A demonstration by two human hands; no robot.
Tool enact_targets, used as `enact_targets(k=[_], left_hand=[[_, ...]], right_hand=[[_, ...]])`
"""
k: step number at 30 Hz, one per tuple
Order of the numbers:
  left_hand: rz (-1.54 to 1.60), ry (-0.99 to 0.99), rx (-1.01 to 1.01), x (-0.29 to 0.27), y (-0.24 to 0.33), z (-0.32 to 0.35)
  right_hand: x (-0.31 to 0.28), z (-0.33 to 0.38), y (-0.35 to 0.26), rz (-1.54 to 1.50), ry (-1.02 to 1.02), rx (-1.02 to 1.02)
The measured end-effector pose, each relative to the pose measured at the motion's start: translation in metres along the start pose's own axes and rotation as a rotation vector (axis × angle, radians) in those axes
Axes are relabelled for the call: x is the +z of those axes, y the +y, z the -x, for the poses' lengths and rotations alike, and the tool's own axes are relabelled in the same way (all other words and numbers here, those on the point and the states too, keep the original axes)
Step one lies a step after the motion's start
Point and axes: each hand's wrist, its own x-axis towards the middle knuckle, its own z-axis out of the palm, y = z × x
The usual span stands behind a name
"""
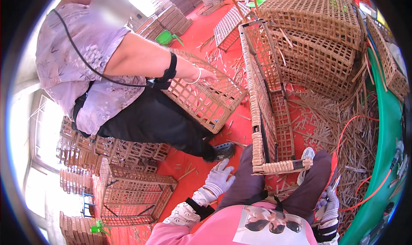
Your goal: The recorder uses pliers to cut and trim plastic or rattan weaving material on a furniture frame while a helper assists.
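Observation:
My left hand (219, 179), in a striped white glove, hovers over or rests by my left thigh, its fingers a little apart and holding nothing. Beside my right thigh, my gloved right hand (329, 205) is closed round a thin silver tool (336, 185) whose pointed end sticks up; its exact kind is hard to make out. Between my knees stands a tall woven rattan frame (257, 112) with dark inner bars, its near end close to my lap. Neither hand touches this frame.
At the left, another person (94, 86) reaches a hand to a woven basket (201, 101). Woven panels (313, 43) are stacked at the back right. Cut strips (343, 129) litter the red floor, a red hose (373, 195) curves past a green table (388, 116), and more frames (133, 193) stand left.

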Motion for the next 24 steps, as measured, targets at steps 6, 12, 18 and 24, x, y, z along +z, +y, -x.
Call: enact_targets(k=[6, 12, 18, 24], left_hand=[[0.012, -0.017, 0.000, -0.002, -0.003, -0.006], [-0.019, -0.057, -0.021, 0.006, -0.004, -0.006], [-0.023, -0.107, -0.003, 0.007, -0.002, -0.015], [0.012, -0.110, -0.006, 0.011, -0.004, -0.016]], right_hand=[[0.006, -0.002, -0.003, 0.006, 0.021, 0.009], [0.003, -0.004, -0.002, 0.010, 0.044, -0.014], [0.011, -0.002, -0.003, 0.036, 0.055, -0.019], [0.016, -0.001, -0.003, 0.037, 0.057, -0.016]])
